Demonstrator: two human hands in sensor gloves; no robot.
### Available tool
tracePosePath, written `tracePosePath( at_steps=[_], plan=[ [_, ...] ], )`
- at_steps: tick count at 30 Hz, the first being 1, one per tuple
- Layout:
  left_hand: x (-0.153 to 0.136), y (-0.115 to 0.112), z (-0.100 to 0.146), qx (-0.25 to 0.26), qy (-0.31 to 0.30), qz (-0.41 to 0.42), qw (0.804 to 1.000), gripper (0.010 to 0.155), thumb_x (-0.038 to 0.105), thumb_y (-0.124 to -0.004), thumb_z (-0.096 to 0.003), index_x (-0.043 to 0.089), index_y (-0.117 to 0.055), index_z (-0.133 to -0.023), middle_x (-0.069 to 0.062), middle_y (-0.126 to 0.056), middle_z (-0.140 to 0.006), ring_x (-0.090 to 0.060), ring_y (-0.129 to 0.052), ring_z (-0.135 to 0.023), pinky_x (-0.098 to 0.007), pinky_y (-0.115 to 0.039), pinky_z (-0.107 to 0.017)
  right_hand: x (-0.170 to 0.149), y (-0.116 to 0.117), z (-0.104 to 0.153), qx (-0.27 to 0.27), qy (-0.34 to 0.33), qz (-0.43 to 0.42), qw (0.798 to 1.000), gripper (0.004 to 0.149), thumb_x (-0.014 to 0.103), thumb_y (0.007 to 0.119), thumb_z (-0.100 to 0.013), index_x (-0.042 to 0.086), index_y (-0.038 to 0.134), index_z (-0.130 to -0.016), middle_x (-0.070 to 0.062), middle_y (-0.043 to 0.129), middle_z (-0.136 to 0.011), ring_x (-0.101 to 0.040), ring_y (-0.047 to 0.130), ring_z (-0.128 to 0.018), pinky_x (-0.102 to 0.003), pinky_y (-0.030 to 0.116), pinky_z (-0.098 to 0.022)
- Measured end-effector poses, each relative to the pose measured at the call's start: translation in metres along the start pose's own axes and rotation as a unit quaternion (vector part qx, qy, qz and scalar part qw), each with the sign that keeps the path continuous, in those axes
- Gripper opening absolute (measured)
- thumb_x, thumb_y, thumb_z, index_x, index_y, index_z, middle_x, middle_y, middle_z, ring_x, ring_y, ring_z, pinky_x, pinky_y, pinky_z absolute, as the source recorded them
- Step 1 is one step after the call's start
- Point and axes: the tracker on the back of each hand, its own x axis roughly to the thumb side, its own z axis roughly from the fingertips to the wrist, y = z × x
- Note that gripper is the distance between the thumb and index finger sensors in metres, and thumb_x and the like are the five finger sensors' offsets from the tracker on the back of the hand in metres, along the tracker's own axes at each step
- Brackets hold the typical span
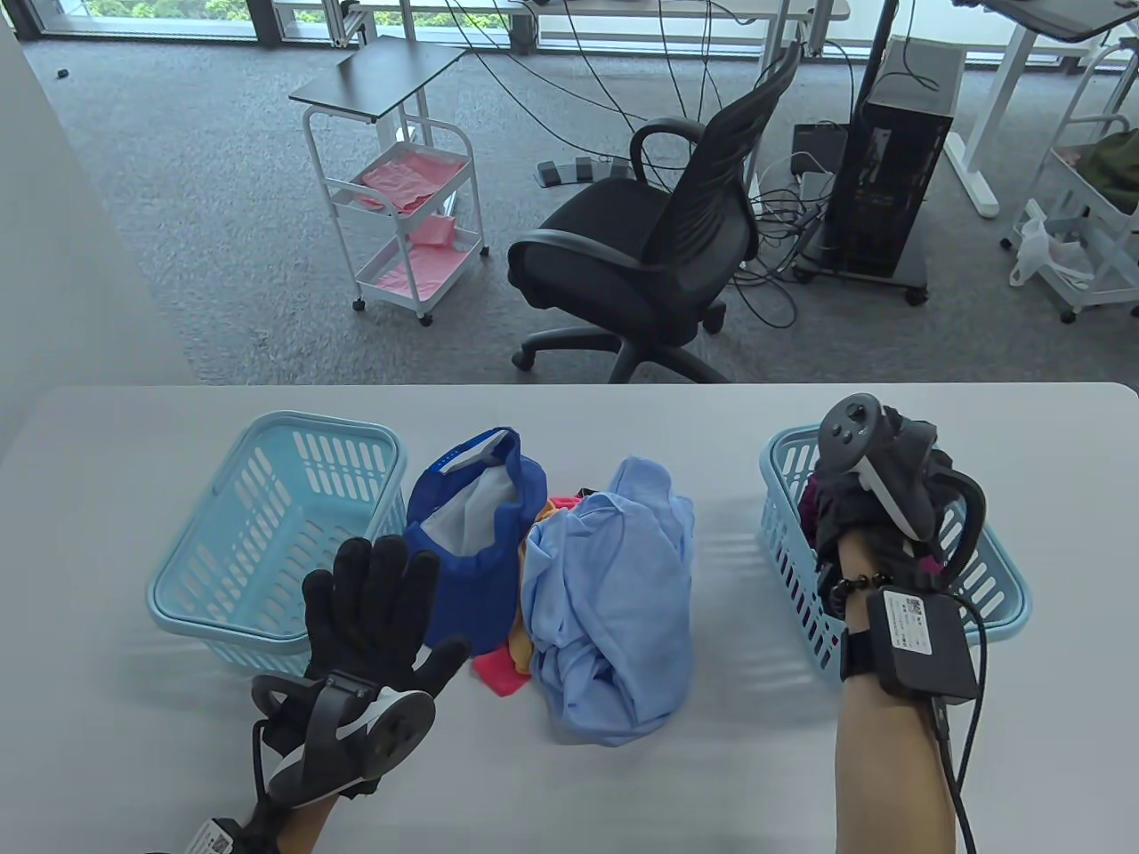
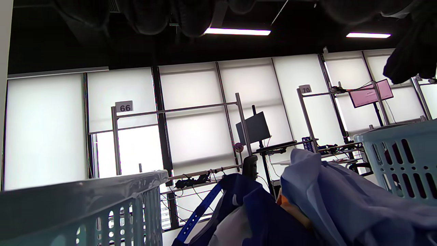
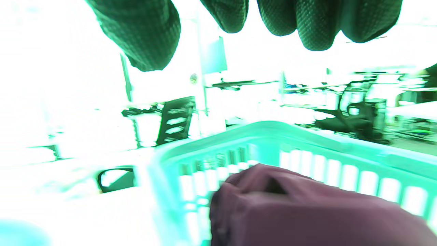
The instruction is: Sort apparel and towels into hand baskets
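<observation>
Clothes lying in a heap on the white table, in the middle, between two light blue baskets. Light blue shirt bunching up on the right side of the heap, reaching toward the near edge. Dark blue cap sitting on the left side of the heap, its white inside showing. Bits of pink cloth and orange cloth peeking out under the shirt and cap.

Left basket standing on the left of the table, just beside the cap. Right basket standing on the right, well apart from the heap. Dark purple cloth lying inside the right basket, close to its far wall.

Left hand in a black glove hovering in front of the left basket, near the cap, fingers spreading out straight and holding nothing. Right hand in a black glove hanging over the right basket, above the purple cloth. Fingertips showing loose at the top of the right wrist view, not gripping the cloth.

Black office chair and white cart with pink cloths standing on the grey carpet, far beyond the table.
</observation>
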Motion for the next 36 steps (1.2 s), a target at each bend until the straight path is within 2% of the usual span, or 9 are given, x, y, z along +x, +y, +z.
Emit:
tracePosePath(
  at_steps=[4, 8, 14, 20, 27, 30, 33, 34, 36],
  plan=[
    [0.001, 0.000, 0.000, -0.002, -0.003, 0.000, 1.000, 0.083, 0.067, -0.055, -0.0570, 0.018, -0.030, -0.119, -0.024, -0.042, -0.124, -0.058, -0.052, -0.111, -0.077, -0.053, -0.074, 0.046, 0.002, 0.030, -0.021, -0.081, -0.027, 0.996, 0.081, 0.045, 0.080, -0.054, -0.003, 0.047, -0.111, -0.041, 0.047, -0.106, -0.066, 0.064, -0.089, -0.074, 0.063, -0.063],
    [0.002, -0.001, 0.000, -0.004, -0.006, 0.002, 1.000, 0.083, 0.067, -0.055, -0.0569, 0.017, -0.030, -0.119, -0.024, -0.042, -0.124, -0.058, -0.051, -0.112, -0.077, -0.052, -0.074, 0.089, 0.022, 0.059, 0.032, -0.119, -0.079, 0.989, 0.091, 0.052, 0.074, -0.055, -0.008, 0.036, -0.113, -0.047, 0.039, -0.107, -0.074, 0.058, -0.088, -0.078, 0.062, -0.061],
    [0.004, -0.002, 0.000, -0.008, -0.009, 0.005, 1.000, 0.083, 0.067, -0.055, -0.0569, 0.017, -0.030, -0.119, -0.024, -0.042, -0.124, -0.058, -0.052, -0.112, -0.076, -0.053, -0.074, 0.156, 0.085, 0.097, 0.141, -0.155, -0.123, 0.970, 0.113, 0.058, 0.073, -0.052, -0.016, 0.009, -0.108, -0.054, 0.013, -0.102, -0.084, 0.033, -0.086, -0.089, 0.050, -0.057],
    [0.005, -0.002, 0.000, -0.009, -0.012, 0.007, 1.000, 0.083, 0.067, -0.055, -0.0570, 0.017, -0.030, -0.119, -0.024, -0.042, -0.124, -0.058, -0.052, -0.112, -0.076, -0.053, -0.074, 0.199, 0.138, 0.105, 0.144, -0.130, -0.035, 0.980, 0.122, 0.059, 0.072, -0.050, -0.023, -0.003, -0.101, -0.059, 0.003, -0.094, -0.087, 0.024, -0.081, -0.092, 0.045, -0.054],
    [0.005, -0.002, 0.000, -0.007, -0.012, 0.009, 1.000, 0.083, 0.067, -0.055, -0.0570, 0.017, -0.030, -0.119, -0.024, -0.042, -0.124, -0.058, -0.051, -0.111, -0.076, -0.053, -0.074, 0.183, 0.169, 0.085, 0.171, -0.049, 0.014, 0.984, 0.122, 0.053, 0.078, -0.052, -0.026, -0.003, -0.098, -0.062, 0.006, -0.091, -0.088, 0.028, -0.079, -0.092, 0.049, -0.052],
    [0.005, -0.002, 0.000, -0.007, -0.010, 0.010, 1.000, 0.083, 0.067, -0.055, -0.0569, 0.017, -0.030, -0.119, -0.024, -0.042, -0.124, -0.058, -0.052, -0.111, -0.076, -0.053, -0.074, 0.157, 0.182, 0.077, 0.224, -0.010, -0.026, 0.974, 0.123, 0.054, 0.078, -0.051, -0.027, -0.003, -0.097, -0.063, 0.008, -0.091, -0.088, 0.032, -0.079, -0.091, 0.052, -0.052],
    [0.004, -0.002, 0.001, -0.005, -0.009, 0.007, 1.000, 0.083, 0.067, -0.055, -0.0570, 0.017, -0.030, -0.119, -0.024, -0.042, -0.124, -0.058, -0.051, -0.111, -0.076, -0.052, -0.074, 0.132, 0.204, 0.074, 0.293, -0.001, -0.133, 0.947, 0.121, 0.052, 0.076, -0.052, -0.026, -0.007, -0.094, -0.060, 0.015, -0.094, -0.083, 0.047, -0.083, -0.085, 0.059, -0.055],
    [0.005, -0.002, 0.000, -0.005, -0.009, 0.006, 1.000, 0.083, 0.067, -0.055, -0.0569, 0.017, -0.030, -0.119, -0.024, -0.042, -0.124, -0.058, -0.052, -0.112, -0.077, -0.052, -0.074, 0.127, 0.211, 0.077, 0.293, 0.009, -0.160, 0.943, 0.120, 0.050, 0.077, -0.052, -0.024, -0.008, -0.095, -0.058, 0.016, -0.096, -0.081, 0.046, -0.085, -0.084, 0.057, -0.057],
    [0.005, -0.003, 0.000, -0.006, -0.008, 0.004, 1.000, 0.083, 0.067, -0.055, -0.0569, 0.017, -0.031, -0.119, -0.024, -0.042, -0.124, -0.058, -0.052, -0.111, -0.076, -0.053, -0.074, 0.128, 0.211, 0.078, 0.257, -0.005, -0.117, 0.959, 0.118, 0.049, 0.077, -0.051, -0.023, -0.004, -0.097, -0.054, 0.022, -0.099, -0.077, 0.050, -0.085, -0.082, 0.059, -0.058]
  ],
)
